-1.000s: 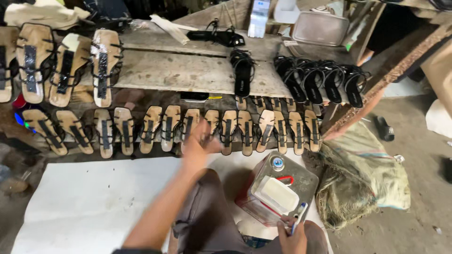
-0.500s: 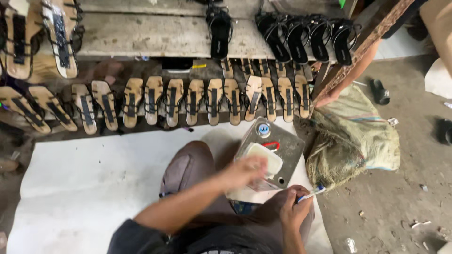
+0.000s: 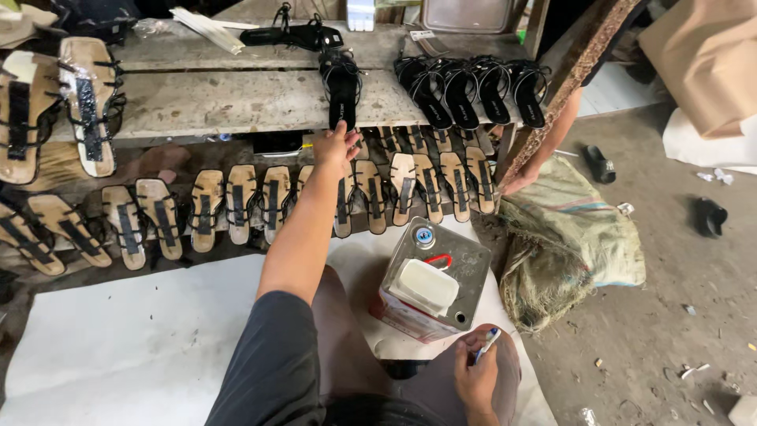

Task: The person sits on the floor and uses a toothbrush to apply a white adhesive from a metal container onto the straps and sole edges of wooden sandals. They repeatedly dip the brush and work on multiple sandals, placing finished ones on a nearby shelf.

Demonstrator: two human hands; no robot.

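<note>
Tan soles striped with black bands sat in a row, glossy black sandals lined the grey, weathered counter, the tin can showed silver with a red handle and a cream tub on top, beside an olive-green sack and white paper.

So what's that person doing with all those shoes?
A person is sitting on a big white sheet on the floor. Their left hand reaches out to a black sandal lying on a wooden bench. Their right hand rests by the knee holding a small brush. A metal tin stands in front of them. A row of tan sandal soles leans along the bench, and another person's hand shows at its right end.
</note>
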